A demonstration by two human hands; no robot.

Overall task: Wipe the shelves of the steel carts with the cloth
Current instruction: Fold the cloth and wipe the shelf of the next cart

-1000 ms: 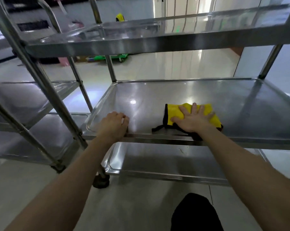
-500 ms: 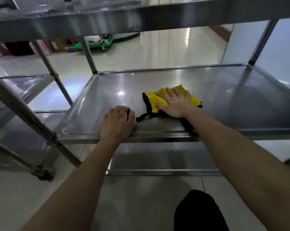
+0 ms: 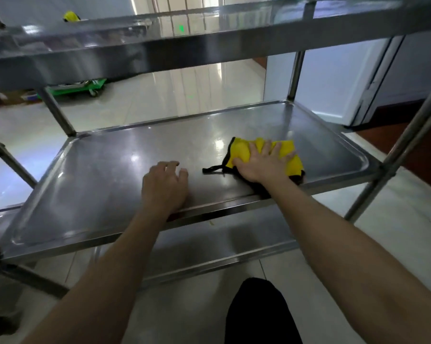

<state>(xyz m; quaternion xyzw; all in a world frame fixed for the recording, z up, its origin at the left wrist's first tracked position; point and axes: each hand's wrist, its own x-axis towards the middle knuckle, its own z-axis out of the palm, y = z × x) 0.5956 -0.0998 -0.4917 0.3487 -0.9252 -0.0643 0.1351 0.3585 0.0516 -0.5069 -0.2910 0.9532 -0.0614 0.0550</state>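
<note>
The cloth (image 3: 241,150) is yellow with a black border. It lies crumpled on the middle shelf (image 3: 98,194) of the steel cart, in the right half and close to the front lip. A thin black strap trails from it to the left across the bare metal. My right hand (image 3: 261,162) lies flat on top of it, palm down, with the fingers spread wide and straight, pressing it to the shelf. Yellow shows between and beyond my fingertips. Beneath my wrist the dark edge of the cloth reaches the front lip.

My left hand (image 3: 163,187) rests on the same shelf, just left of the strap and not touching it. The heel sits at the front lip, and the fingers are loosely bent and hold nothing.

The shelf is a shallow tray with a raised rim and shines with glare from the room. The top shelf (image 3: 160,45) runs across above it, and a small yellow object (image 3: 71,16) sits at its far left. The bottom shelf (image 3: 222,242) shows below my forearms. An upright post (image 3: 395,155) stands at the right front corner. My dark trouser leg (image 3: 259,314) is at the lower edge, over a pale tiled floor (image 3: 160,95). A green trolley (image 3: 85,85) stands far back on the left.
</note>
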